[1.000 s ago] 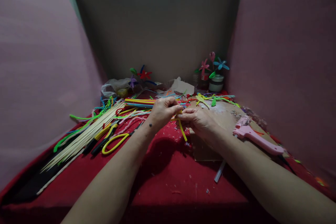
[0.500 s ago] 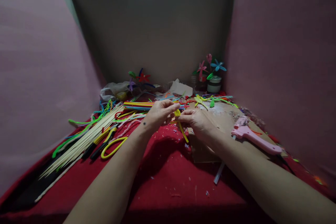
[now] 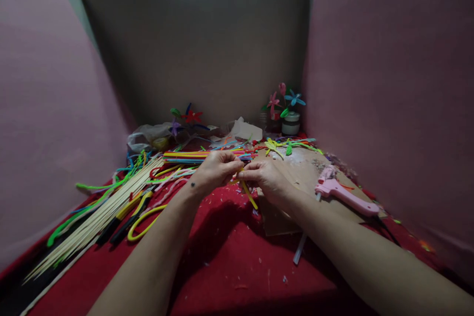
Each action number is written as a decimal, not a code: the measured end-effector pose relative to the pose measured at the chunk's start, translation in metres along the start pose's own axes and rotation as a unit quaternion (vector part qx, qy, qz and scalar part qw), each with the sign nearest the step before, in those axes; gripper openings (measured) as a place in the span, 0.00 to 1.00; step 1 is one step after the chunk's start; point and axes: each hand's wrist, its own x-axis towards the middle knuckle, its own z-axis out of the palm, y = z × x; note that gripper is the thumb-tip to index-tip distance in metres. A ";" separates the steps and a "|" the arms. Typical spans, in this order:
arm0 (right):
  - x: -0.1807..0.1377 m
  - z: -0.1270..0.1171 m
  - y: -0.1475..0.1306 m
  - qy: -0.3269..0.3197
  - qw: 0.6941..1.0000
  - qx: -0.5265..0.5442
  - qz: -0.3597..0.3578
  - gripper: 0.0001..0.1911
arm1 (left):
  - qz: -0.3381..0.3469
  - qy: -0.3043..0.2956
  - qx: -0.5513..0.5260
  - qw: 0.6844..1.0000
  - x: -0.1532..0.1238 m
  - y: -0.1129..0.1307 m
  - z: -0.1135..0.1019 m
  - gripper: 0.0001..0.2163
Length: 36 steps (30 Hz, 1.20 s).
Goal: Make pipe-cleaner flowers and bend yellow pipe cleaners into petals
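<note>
A strip (image 3: pixel 250 197) hangs between the left grip (image 3: pixel 217 170) and the right grip (image 3: pixel 264 177), over the tabletop (image 3: pixel 229 269). Left of the left grip lie pliers (image 3: pixel 143 203), with sticks (image 3: pixel 99 212) farther left; just behind that grip lies a bundle of stems (image 3: pixel 185 157). Right of the right grip, a glue gun (image 3: pixel 342 194) lies on cardboard (image 3: pixel 305 173). Behind the right grip stands a jar (image 3: pixel 291 125), with flowers (image 3: pixel 295 99) above it.

Both forearms (image 3: pixel 148 252) are bare; behind the left hand (image 3: pixel 219 169) and its grip, the wrist (image 3: pixel 198 182) bears a small, dark, seemingly round mark (image 3: pixel 193 184).
</note>
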 end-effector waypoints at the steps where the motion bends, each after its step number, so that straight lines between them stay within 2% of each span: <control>1: 0.000 0.000 0.000 -0.003 1.000 0.007 0.002 0.06 | -0.009 -0.012 -0.018 1.000 -0.001 0.001 -0.001 0.09; 4: 0.001 -0.001 -0.001 -0.011 1.000 0.014 0.001 0.07 | -0.016 -0.025 -0.035 0.999 -0.002 0.000 -0.001 0.09; 7: 0.002 -0.001 0.000 -0.005 1.000 0.023 0.001 0.08 | 0.044 0.048 0.042 0.997 0.000 -0.003 0.005 0.08; 10: 0.004 -0.001 0.001 0.006 0.999 0.041 -0.002 0.08 | 0.124 0.134 0.142 0.973 0.002 -0.004 0.012 0.07; 12: 0.005 -0.002 0.001 0.010 0.998 0.057 0.002 0.10 | 0.123 0.146 0.141 0.971 0.003 -0.004 0.012 0.08; 14: 0.006 -0.003 0.001 0.021 0.997 0.074 0.009 0.12 | 0.085 0.120 0.098 0.984 0.004 -0.005 0.007 0.10; 16: 0.008 -0.005 0.001 0.039 0.995 0.090 0.008 0.14 | 0.050 0.061 0.076 0.994 0.005 -0.006 0.000 0.13; 18: 0.008 -0.006 0.002 0.053 0.994 0.093 -0.003 0.15 | 0.044 -0.007 0.102 0.994 0.007 -0.010 -0.005 0.13; 20: 0.009 -0.008 0.004 0.067 0.995 0.076 -0.018 0.14 | 0.067 -0.022 0.159 0.985 0.007 -0.012 -0.006 0.10; 22: 0.011 -0.008 0.006 0.099 0.993 0.044 -0.040 0.14 | 0.113 0.040 0.226 0.967 0.004 -0.011 -0.001 0.07; 25: 0.013 -0.009 0.009 0.158 0.985 0.011 -0.063 0.15 | 0.193 0.176 0.322 0.910 -0.004 -0.005 0.011 0.07; 27: 0.014 -0.008 0.009 0.174 0.983 0.024 -0.059 0.15 | 0.221 0.223 0.351 0.882 -0.007 0.000 0.016 0.08; 28: 0.014 -0.008 0.009 0.174 0.982 0.038 -0.056 0.14 | 0.222 0.236 0.344 0.881 -0.008 0.001 0.016 0.07; 30: 0.014 -0.008 0.008 0.172 0.981 0.068 -0.056 0.15 | 0.198 0.253 0.276 0.906 -0.007 0.003 0.013 0.06; 33: 0.015 -0.009 0.006 0.177 0.976 0.115 -0.057 0.17 | 0.139 0.287 0.079 0.944 0.000 0.001 0.003 0.05; 35: 0.014 -0.009 0.004 0.178 0.970 0.160 -0.050 0.18 | 0.100 0.307 -0.046 0.945 0.004 -0.002 -0.002 0.06; 36: 0.014 -0.009 0.002 0.178 0.966 0.182 -0.046 0.18 | 0.079 0.298 -0.095 0.947 0.005 -0.003 -0.003 0.07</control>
